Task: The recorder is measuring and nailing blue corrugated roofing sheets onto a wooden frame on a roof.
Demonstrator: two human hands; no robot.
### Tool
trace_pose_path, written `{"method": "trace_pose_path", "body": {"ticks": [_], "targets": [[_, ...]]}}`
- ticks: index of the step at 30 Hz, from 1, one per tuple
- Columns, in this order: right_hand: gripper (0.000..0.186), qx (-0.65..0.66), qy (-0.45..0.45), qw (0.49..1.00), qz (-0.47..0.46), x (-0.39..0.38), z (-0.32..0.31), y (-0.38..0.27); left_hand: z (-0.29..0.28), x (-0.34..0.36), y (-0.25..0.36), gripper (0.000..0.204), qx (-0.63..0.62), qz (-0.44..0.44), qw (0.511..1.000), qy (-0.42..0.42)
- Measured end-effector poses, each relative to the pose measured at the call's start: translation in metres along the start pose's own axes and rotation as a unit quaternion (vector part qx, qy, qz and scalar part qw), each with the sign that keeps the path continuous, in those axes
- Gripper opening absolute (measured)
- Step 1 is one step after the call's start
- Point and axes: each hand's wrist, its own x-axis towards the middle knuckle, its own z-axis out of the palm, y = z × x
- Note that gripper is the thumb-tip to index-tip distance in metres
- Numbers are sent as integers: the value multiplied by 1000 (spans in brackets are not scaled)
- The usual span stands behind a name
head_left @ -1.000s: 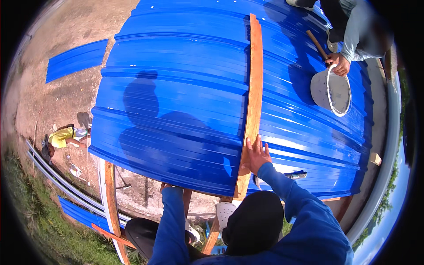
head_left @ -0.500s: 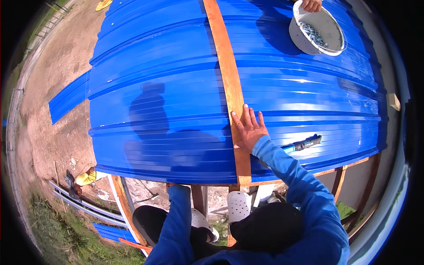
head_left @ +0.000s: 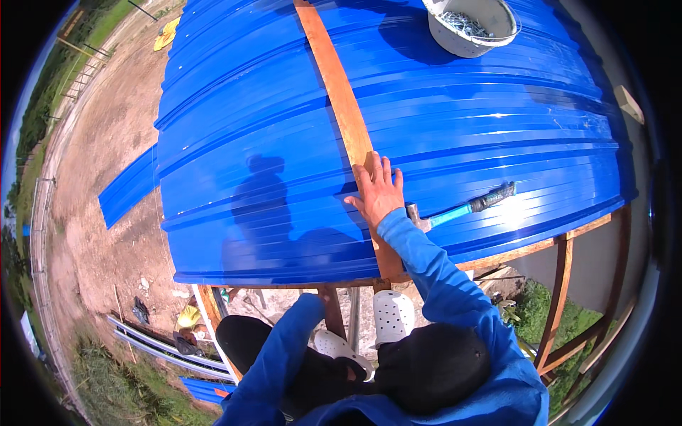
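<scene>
My right hand (head_left: 379, 190) rests palm down, fingers spread, on a long wooden board (head_left: 343, 106) that runs away from me over blue ribbed metal roofing sheets (head_left: 455, 121). Just right of my right wrist lies a hammer (head_left: 455, 213) with a blue and black handle, its head partly behind my sleeve. My left sleeve (head_left: 295, 319) reaches to the near roof edge by a wooden post. The left hand itself is hidden there, so its fingers cannot be seen. A white bucket (head_left: 462, 44) with many metal screws or nails (head_left: 465, 25) stands on the sheets at the far right.
Wooden framing (head_left: 558, 298) shows below the roof edge. My white clogs (head_left: 393, 316) are on it, with ground visible far below. A loose blue sheet (head_left: 128, 188) juts out at left. Metal pipes (head_left: 167, 351) and a yellow item (head_left: 188, 317) lie lower left.
The view has turned and shifted, so the bucket sits higher and the hammer shows more fully. The other person's hand on the bucket has gone from sight. My right hand stays on the board.
</scene>
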Motion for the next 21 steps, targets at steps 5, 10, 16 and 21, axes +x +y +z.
{"method": "trace_pose_path", "body": {"ticks": [5, 10, 16, 21], "targets": [[44, 278, -228, 933, -35, -34, -22, -22, 6, -46, 126, 55, -185, 157, 970, -3], [53, 385, -152, 891, -185, -94, 6, -62, 5, -12, 177, 65, -365, 330, 870, 14], [46, 395, -151, 891, -164, -88, -2, -47, 23, -20, 194, 70, -381, 350, 854, -46], [31, 329, -145, 929, -88, -67, -12, -29, 24, -67, 224, 59, -210, 413, 855, 233]]}}
